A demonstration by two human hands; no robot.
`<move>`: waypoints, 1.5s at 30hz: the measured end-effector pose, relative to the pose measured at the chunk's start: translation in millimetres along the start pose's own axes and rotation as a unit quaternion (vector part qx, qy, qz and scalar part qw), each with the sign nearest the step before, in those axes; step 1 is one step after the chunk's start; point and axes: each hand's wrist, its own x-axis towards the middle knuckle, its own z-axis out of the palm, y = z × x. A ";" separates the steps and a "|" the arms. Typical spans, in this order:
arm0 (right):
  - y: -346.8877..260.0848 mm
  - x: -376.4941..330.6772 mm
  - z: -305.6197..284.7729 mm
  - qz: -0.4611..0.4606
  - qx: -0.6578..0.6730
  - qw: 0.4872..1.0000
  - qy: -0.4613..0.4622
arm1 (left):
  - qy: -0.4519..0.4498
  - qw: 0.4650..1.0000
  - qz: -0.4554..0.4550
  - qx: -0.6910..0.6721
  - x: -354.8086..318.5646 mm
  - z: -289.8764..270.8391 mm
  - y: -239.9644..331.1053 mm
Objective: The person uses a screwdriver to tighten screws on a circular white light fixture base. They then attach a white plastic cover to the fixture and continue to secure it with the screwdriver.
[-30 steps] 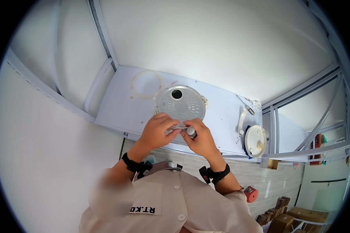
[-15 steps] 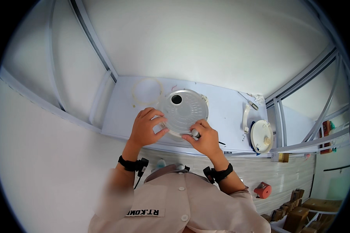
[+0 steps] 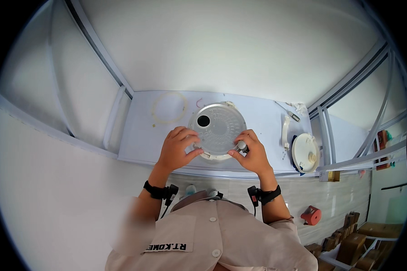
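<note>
Pale bluish-white surface (image 3: 140, 135) here, pretty narrow. Sitting on it: a round perforated metal plate (image 3: 218, 130) in the middle, a thin cream ring gasket (image 3: 169, 107) off to its left, a white curved handle piece (image 3: 285, 132) and a round white cap (image 3: 305, 152) to the right, plus a screwdriver (image 3: 288, 112) near the back.

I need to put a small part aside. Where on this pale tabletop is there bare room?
Bare patch: left of the round metal lid plate, below the thin ring gasket. Crowded on the right, around the curved white handle, white round cap and screwdriver.
</note>
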 end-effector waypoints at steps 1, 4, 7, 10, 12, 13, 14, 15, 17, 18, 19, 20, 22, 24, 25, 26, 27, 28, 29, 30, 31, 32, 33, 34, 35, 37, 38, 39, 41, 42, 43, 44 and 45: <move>-1.1 -2.0 1.8 -0.016 0.001 1.000 0.008 | -0.005 1.000 -0.005 0.003 -0.2 1.6 0.5; -7.6 -6.2 1.1 -0.009 0.014 1.000 -0.004 | 0.006 1.000 -0.022 0.003 -3.8 10.0 -1.4; -14.4 -9.6 6.3 -0.041 -0.012 0.999 0.005 | 0.023 0.999 -0.014 0.017 -5.4 17.5 1.5; -15.4 -9.5 5.0 -0.018 -0.049 0.999 -0.004 | 0.021 0.999 -0.009 0.033 -5.6 21.1 9.3; -11.7 -9.0 3.6 -0.009 -0.031 0.999 -0.012 | 0.023 0.999 -0.007 0.036 -4.2 21.6 14.9; -9.0 -8.1 1.5 -0.005 -0.023 1.000 -0.015 | 0.025 0.999 -0.005 0.037 -1.1 20.5 19.6; -5.8 -7.2 0.0 -0.005 -0.013 1.000 -0.026 | 0.021 0.999 -0.023 0.024 1.9 18.7 24.9; -1.9 -6.4 -1.0 -0.004 -0.004 0.999 -0.037 | 0.017 0.999 -0.041 0.011 5.5 15.9 30.9; 6.3 -4.2 -1.8 -0.013 0.015 0.999 -0.043 | 0.014 0.998 -0.065 0.001 11.7 14.2 36.9; 11.4 -3.5 -1.0 -0.021 0.025 0.999 -0.041 | 0.014 0.997 -0.073 0.004 14.5 14.7 37.6; 13.3 -1.5 -0.8 -0.031 0.035 0.998 -0.038 | 0.014 0.997 -0.081 0.007 17.5 15.0 37.3; 14.4 -1.0 -1.7 -0.020 0.040 0.998 -0.046 | -0.005 0.996 -0.082 0.018 21.0 15.3 36.6; 15.0 0.3 -4.4 0.004 0.051 0.997 -0.062 | -0.044 0.995 -0.082 0.038 27.9 15.7 36.1; 18.6 1.7 -4.7 -0.010 0.061 0.996 -0.057 | -0.064 0.992 -0.106 0.035 33.4 15.3 42.4; 19.8 2.1 -4.8 -0.017 0.066 0.996 -0.055 | -0.073 0.990 -0.118 0.033 35.3 15.5 44.8; 20.0 2.5 -4.9 -0.017 0.071 0.996 -0.055 | -0.073 0.989 -0.126 0.022 35.4 18.2 44.0; 19.8 3.0 -4.6 -0.016 0.077 0.995 -0.055 | -0.074 0.988 -0.134 0.010 34.3 22.3 41.7; 20.1 2.9 -5.2 -0.015 0.082 0.995 -0.055 | -0.074 0.987 -0.143 -0.002 35.5 24.5 41.9; 21.1 2.5 -5.7 -0.015 0.080 0.995 -0.054 | -0.078 0.987 -0.138 0.003 36.7 25.4 42.7; 22.3 2.0 -5.9 -0.016 0.078 0.995 -0.053 | -0.082 0.988 -0.133 0.008 38.3 25.5 44.4; 22.6 2.2 -5.7 -0.018 0.077 0.995 -0.052 | -0.085 0.988 -0.129 0.014 39.4 25.2 45.9; 21.9 1.9 -5.2 -0.006 0.080 0.995 -0.053 | -0.086 0.988 -0.123 0.033 39.6 27.1 46.8; 20.1 1.2 -4.4 0.006 0.084 0.995 -0.053 | -0.087 0.988 -0.117 0.052 38.9 30.1 47.3; 19.2 0.7 -4.7 0.018 0.086 0.995 -0.053 | -0.087 0.988 -0.110 0.070 38.7 33.3 47.4; 19.8 0.1 -4.1 0.017 0.090 0.995 -0.049 | -0.076 0.989 -0.111 0.057 37.6 35.6 46.5; 22.3 -1.3 -2.4 0.015 0.097 0.994 -0.043 | -0.055 0.991 -0.114 0.029 34.7 39.4 46.0; 22.7 -1.8 -2.9 0.010 0.090 0.995 -0.040 | -0.048 0.992 -0.115 0.018 33.9 40.0 47.1; 22.9 -2.0 -3.6 0.004 0.083 0.996 -0.037 | -0.040 0.993 -0.115 0.007 33.3 40.4 48.3; 17.1 -1.1 -6.2 0.005 0.070 0.997 -0.031 | -0.029 0.993 -0.109 -0.027 30.9 39.4 48.5; 12.6 -3.1 -10.5 0.011 0.063 0.998 -0.027 | -0.026 0.993 -0.102 -0.050 29.4 39.4 47.2; 6.6 -2.7 -15.8 0.017 0.056 0.998 -0.024 | -0.022 0.993 -0.095 -0.072 27.7 39.5 46.3; 1.3 -1.6 -22.2 0.008 0.061 0.998 -0.007 | -0.019 0.992 -0.091 -0.082 26.3 38.9 47.2; -4.1 -0.4 -29.7 -0.001 0.067 0.998 0.009 | -0.016 0.992 -0.087 -0.091 25.2 37.9 48.5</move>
